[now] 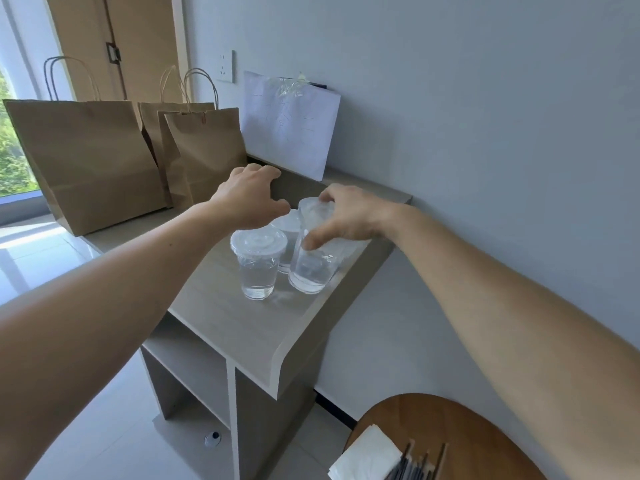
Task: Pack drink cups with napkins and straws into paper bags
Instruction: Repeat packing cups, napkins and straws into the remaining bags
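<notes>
Three clear lidded plastic cups with water stand close together on the grey counter point(242, 327). My right hand point(349, 216) grips the tilted right cup point(311, 265) from above, thumb on its side. The front left cup point(258, 268) stands upright. My left hand point(252, 199) hovers open over the back cup point(287, 230), partly hiding it. Three brown paper bags stand at the counter's far left: a large bag point(90, 161), a middle bag point(152, 133) and a right bag point(207, 154). White napkins point(367, 459) and dark straws point(419, 465) lie on a round wooden table point(450, 427) at the lower right.
A white sheet of paper point(291, 126) leans on the wall behind the cups, below a wall socket point(225, 66). Open shelves sit under the counter point(187, 368). A small round object point(212, 438) lies on the tiled floor. A window is at the far left.
</notes>
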Demonstrator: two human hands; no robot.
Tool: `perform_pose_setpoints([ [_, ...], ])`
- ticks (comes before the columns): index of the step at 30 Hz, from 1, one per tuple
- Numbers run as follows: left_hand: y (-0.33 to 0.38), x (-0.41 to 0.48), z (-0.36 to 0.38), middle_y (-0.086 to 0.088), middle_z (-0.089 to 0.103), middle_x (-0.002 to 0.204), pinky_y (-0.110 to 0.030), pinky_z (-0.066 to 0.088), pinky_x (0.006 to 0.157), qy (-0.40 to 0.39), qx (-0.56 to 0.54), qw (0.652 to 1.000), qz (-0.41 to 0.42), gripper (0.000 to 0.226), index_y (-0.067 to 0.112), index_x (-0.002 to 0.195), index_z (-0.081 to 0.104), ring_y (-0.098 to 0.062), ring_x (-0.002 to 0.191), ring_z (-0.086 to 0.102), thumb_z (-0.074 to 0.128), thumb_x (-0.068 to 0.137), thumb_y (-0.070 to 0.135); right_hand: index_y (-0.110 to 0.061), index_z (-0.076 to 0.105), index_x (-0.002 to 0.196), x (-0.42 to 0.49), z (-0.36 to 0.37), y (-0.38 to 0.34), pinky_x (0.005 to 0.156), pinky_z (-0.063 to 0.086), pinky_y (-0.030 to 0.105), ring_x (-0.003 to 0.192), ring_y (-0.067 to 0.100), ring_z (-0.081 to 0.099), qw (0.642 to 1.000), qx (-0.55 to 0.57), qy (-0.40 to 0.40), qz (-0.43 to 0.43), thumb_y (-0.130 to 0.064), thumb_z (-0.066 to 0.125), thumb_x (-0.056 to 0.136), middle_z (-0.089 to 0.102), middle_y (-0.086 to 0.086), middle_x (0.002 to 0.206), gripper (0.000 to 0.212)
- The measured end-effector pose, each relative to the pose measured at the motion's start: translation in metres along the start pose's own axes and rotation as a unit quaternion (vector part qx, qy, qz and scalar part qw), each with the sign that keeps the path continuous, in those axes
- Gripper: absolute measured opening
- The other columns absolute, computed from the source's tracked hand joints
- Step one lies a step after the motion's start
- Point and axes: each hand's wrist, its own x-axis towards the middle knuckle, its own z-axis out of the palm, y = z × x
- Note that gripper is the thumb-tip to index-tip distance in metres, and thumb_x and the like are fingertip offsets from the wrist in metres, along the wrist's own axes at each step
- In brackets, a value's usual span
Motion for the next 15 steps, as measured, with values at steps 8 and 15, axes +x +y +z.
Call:
perform_pose_setpoints([
  [8,0.083,0.019,0.029,-0.007,0.043,0.148,-0.044,0.036,0.105,-0.013,-0.026,0.993,0.11,0.067,0.019,0.147,0.04,-0.029,0.135,0.036,0.061,0.087,0.037,-0.025,0.051,0.13,-0.077,-0.063,0.062,0.093,0.052,0.039,0.11,0.015,0.058,0.982,0.146,0.116,0.039,-0.058,0.085,0.043,0.055,-0.004,0.123,0.1],
  [15,0.188,0.001,0.114,-0.009,0.039,0.151,-0.042,0.032,0.109,-0.098,-0.058,0.974,0.195,0.07,0.02,0.148,0.039,-0.031,0.14,0.031,0.064,0.085,0.038,-0.033,0.044,0.136,-0.162,-0.047,0.177,0.084,0.046,0.031,0.109,0.013,0.052,0.967,0.1,0.148,0.184,-0.067,0.082,0.036,0.046,-0.009,0.12,0.112],
])
